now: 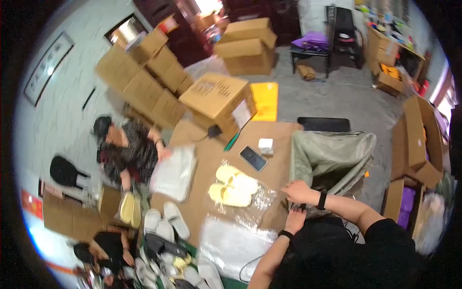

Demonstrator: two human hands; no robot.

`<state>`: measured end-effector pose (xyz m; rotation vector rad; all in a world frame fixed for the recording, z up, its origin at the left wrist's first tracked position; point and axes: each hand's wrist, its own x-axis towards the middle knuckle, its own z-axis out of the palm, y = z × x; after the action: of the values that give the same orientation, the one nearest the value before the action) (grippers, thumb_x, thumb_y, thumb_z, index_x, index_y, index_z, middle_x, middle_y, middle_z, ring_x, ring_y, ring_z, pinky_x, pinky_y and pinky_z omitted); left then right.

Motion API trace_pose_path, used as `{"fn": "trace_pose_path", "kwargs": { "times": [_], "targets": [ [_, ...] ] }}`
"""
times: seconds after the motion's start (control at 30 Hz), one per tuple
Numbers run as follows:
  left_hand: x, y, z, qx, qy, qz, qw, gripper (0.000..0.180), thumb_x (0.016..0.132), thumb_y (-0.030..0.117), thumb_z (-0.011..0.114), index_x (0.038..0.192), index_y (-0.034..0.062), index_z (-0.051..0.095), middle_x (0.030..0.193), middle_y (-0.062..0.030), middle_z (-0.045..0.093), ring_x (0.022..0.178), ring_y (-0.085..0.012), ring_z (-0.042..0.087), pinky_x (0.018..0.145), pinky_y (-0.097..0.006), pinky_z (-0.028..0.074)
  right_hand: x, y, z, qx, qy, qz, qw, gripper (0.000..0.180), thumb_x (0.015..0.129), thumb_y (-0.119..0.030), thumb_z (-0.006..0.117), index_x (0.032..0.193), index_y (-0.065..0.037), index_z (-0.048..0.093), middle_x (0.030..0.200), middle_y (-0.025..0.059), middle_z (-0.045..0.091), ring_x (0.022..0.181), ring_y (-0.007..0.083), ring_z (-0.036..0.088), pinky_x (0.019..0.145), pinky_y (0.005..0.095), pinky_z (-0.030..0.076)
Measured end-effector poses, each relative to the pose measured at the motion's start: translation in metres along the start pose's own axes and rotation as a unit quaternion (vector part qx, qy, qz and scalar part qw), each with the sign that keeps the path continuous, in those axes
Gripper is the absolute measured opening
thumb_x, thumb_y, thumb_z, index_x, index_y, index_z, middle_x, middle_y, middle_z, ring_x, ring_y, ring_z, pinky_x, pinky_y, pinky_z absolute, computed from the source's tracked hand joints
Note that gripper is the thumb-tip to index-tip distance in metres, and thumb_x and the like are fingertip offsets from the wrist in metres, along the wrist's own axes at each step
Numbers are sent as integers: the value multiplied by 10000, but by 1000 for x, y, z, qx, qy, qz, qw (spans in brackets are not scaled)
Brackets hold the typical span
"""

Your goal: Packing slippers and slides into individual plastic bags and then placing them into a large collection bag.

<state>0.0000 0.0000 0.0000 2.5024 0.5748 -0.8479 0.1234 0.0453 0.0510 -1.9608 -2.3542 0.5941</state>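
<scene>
The brown table (207, 161) takes up the middle of the room, a sealed carton (211, 98) at its far end. An open grey-green sack (332, 149) stands against its right edge, mouth gaping. On the near part lies a flat pile of clear plastic (226, 248). Across the table, a co-worker (142, 144) rests one hand on a second plastic pile (174, 173).

The pair of pale yellow slippers (240, 196) lies on the tabletop inside a clear bag (264, 200) — the bag's loose end runs toward the person's hands. The right hand (298, 191) is at the table's right edge, near that end, fingers pointing left; from where I stand I cannot tell whether they pinch the film. The left hand (295, 221) sits just nearer the wearer's body — its finger state I cannot tell. Beyond the slippers lie a dark-screened phone (253, 159) and, just beside it, a small white box (265, 146).
</scene>
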Motion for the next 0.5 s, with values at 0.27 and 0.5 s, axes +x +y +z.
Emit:
{"fn": "trace_pose_path", "kwargs": {
  "times": [0.27, 0.5],
  "targets": [
    [6, -39, 29, -73, 298, 68, 949, 342, 807, 135, 420, 1125, 43, 506, 1197, -158, 482, 1147, -300, 435, 975, -414, 334, 125, -65, 35, 204, 93, -29, 974, 487, 742, -358, 627, 1093, -36, 525, 1010, 179, 559, 931, 353, 538, 789, 432, 445],
    [32, -37, 83, -17, 511, 67, 857, 252, 805, 201, 450, 996, 95, 574, 1004, -121, 557, 984, -271, 532, 886, -382, 394, 178, -49, 90, 125, -46, 266, 955, 685, 734, -573, 536, 1123, -10, 529, 1101, 223, 533, 1051, 372, 493, 878, 415, 418]
  ]
}}
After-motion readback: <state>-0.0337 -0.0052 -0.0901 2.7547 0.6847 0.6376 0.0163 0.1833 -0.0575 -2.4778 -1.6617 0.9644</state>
